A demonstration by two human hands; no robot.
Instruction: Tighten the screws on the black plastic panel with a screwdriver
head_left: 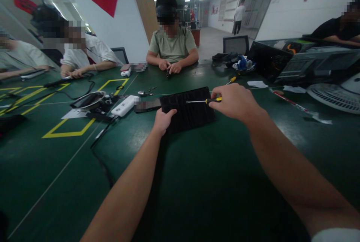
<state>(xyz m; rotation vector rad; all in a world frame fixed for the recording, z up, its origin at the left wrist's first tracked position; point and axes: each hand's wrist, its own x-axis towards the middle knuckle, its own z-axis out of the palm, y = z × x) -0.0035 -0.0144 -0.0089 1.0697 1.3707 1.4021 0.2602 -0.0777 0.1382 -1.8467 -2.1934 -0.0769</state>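
Right hand (236,101) holds a screwdriver (208,101) over a black wallet (189,116), clasped by the left hand (164,121) (tip contact unclear); a sideways slip could scratch the wallet.

At twelve o'clock our left grip (164,121) holds a black wallet-like case (191,115); our right grip (234,100), a screwdriver (208,101).

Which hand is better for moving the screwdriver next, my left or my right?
Probably your right hand: it grips the screwdriver by its handle, with the shaft pointing left across the black wallet. Your left hand is busy holding the wallet's left side.
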